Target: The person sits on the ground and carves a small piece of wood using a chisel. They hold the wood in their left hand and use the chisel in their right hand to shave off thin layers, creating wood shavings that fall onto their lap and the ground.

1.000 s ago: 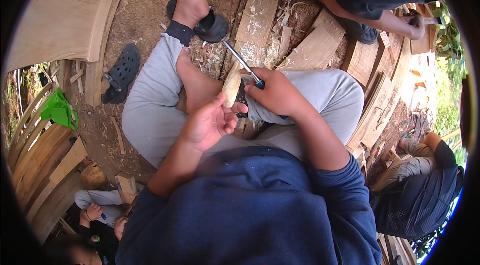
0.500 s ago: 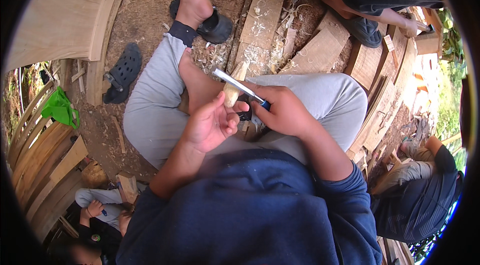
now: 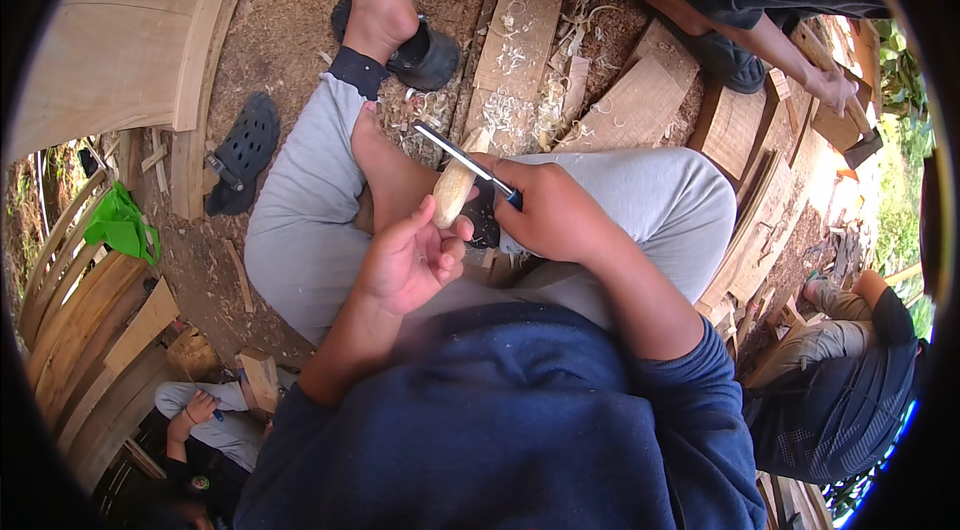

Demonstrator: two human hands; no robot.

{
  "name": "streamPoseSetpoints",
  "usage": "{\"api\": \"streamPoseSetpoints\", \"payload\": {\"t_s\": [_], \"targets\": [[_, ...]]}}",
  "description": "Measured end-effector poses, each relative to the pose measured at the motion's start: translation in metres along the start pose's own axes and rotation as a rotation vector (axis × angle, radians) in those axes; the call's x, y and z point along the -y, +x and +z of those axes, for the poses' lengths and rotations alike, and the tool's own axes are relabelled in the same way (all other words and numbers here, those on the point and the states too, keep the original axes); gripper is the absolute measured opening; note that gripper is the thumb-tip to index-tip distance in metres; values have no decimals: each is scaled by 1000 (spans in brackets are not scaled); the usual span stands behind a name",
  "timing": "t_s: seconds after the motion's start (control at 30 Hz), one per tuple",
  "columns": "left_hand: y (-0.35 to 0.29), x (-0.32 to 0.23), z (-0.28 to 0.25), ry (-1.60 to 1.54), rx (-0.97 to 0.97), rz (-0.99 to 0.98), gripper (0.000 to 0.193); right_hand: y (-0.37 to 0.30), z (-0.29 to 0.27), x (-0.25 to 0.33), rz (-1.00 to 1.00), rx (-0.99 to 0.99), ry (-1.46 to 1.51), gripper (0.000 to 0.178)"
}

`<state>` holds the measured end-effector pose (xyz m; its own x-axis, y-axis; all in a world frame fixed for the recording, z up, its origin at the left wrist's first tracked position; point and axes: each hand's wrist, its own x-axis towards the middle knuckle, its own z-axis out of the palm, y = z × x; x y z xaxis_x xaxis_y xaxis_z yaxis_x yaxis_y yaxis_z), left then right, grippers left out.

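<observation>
A pale, tapered piece of carved wood (image 3: pixel 455 194) is held over my lap, its near end pinched between the thumb and fingers of my left hand (image 3: pixel 408 265). My right hand (image 3: pixel 550 210) is closed round the blue handle of a straight-bladed knife (image 3: pixel 446 146). The blade lies slantwise across the upper part of the wood, its tip sticking out to the far left. My right fingers partly hide the handle and may touch the wood's far end; I cannot tell for certain.
Shavings and planks (image 3: pixel 520 40) cover the ground ahead. A dark clog (image 3: pixel 243 155) and a green bag (image 3: pixel 122 220) lie left, near a large wooden panel (image 3: pixel 120 30). Another person's hand (image 3: pixel 832 90) rests by a wooden block at upper right; other people sit at lower left and lower right.
The wood and knife have shifted slightly left, and the blade lies a little steeper across the wood. At upper right, the other person's hand and the block beside it have moved.
</observation>
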<state>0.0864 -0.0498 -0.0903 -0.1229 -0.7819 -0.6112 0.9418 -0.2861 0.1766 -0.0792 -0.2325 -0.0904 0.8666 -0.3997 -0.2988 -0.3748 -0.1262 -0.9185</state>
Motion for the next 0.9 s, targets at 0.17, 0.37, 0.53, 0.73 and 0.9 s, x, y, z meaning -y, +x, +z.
{"api": "streamPoseSetpoints", "payload": {"t_s": [0.17, 0.37, 0.53, 0.73, 0.9], "targets": [[-1, -4, -4, -44, 29, -7, 60, 16, -8, -1, 39, 72, 88, 61], [-1, -8, -5, -59, 34, -19, 60, 25, -4, -15, 41, 108, 95, 61], [-1, -9, -7, -54, 30, -29, 53, 9, 0, -2, -34, 65, -32, 67], [-2, -6, -12, -15, -5, -17, 42, -12, 5, 6, -102, 95, -146, 78], [-4, -2, -21, -39, -8, -16, 38, -25, 8, 15, -101, 147, -131, 80]]}}
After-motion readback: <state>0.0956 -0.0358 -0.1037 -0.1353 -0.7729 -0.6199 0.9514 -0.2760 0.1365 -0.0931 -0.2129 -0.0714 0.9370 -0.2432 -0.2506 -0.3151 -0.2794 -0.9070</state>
